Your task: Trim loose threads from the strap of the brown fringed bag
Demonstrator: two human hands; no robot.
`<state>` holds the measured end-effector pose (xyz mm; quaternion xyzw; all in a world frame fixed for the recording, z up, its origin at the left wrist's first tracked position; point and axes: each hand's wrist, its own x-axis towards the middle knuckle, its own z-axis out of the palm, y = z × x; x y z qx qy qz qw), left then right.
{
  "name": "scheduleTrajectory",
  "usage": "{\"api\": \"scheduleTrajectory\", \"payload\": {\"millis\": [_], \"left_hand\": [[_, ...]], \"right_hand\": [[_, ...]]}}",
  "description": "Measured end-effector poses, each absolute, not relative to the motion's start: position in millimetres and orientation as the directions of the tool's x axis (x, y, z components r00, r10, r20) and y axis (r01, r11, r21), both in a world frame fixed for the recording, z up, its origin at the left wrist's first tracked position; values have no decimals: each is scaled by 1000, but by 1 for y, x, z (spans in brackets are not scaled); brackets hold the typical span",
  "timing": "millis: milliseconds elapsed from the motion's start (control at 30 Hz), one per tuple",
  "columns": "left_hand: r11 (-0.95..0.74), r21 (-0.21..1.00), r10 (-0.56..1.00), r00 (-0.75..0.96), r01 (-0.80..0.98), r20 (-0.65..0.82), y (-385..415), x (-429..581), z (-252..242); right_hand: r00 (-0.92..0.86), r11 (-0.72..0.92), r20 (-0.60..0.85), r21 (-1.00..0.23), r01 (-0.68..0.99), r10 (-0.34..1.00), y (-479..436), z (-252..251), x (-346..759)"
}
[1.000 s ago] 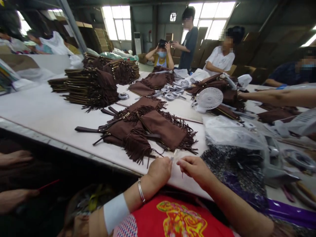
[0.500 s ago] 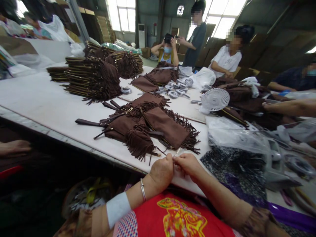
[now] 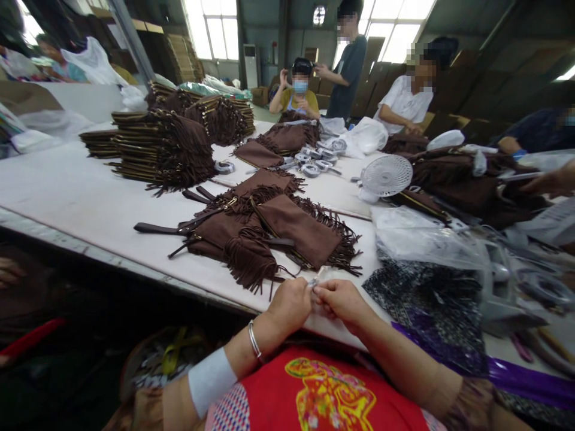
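My left hand (image 3: 291, 304) is closed in a fist at the table's front edge. Facing it, my right hand (image 3: 342, 301) pinches with thumb and fingers. A small pale piece shows between the fingertips, too small and covered to name. Just beyond my hands lies a brown fringed pouch (image 3: 309, 230) with a gold zipper. It overlaps another fringed pouch (image 3: 220, 230), whose dark wrist strap (image 3: 155, 228) points left. A thin dark cord or fringe strand lies close to my left hand.
Stacked pouches (image 3: 144, 149) stand at the back left. Coiled grey straps (image 3: 309, 161) lie mid-table. A white fan (image 3: 386, 175) stands right, near clear plastic bags (image 3: 417, 230) and a black mesh-like sheet (image 3: 426, 305). Co-workers are at the far side; a person's hand (image 3: 9, 272) shows at left.
My fingertips have parted slightly, and more of the pale piece shows between them. Across the table, a co-worker has lowered one hand from the head. The pouches lie as before.
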<state>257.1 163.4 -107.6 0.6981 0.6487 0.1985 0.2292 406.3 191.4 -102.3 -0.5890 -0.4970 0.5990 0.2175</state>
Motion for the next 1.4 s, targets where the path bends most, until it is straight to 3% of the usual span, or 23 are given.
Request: {"api": "scheduleTrajectory", "payload": {"millis": [133,200,333,467,600,700,867,1033,1267,1333,1400], "left_hand": [[6,713,997,48,701,-56,165,261,-105],[90,809,989,42,580,-140,165,263,-105],[421,903,896,116,86,-429,165,263,-103],[568,767,817,320,-299,-480,165,255,-99],[679,573,734,431,-458,-525,164,251,-97],[721,395,687,515,-570,-512,165,253,-97],[750,120,629,645,-651,-434,168,255,-99],[760,22,626,722,-649,-295,164,258,-102],[764,132,645,746,-631,-168,160,263,-93],[754,201,657,726,-625,-205,161,263,-93],[710,353,703,641,-609,-308,162,265,-97]], "right_hand": [[-199,-466,-515,-849,248,834,190,-104,406],[-215,-524,-560,-827,202,800,189,-104,407],[-263,-599,-590,-799,51,764,189,-105,409],[-263,-488,-454,-870,-76,851,187,-105,409],[-232,-277,-263,-960,-32,936,187,-103,407],[-249,-218,-199,-975,-49,948,190,-103,406],[-286,-190,-165,-980,-61,944,200,-110,409],[-438,-397,-265,-886,-241,859,204,-114,403],[-419,-515,-331,-715,-473,845,210,-120,392],[-434,-537,-344,-692,-483,833,207,-120,395],[-456,-554,-350,-690,-466,819,201,-116,400]]}}
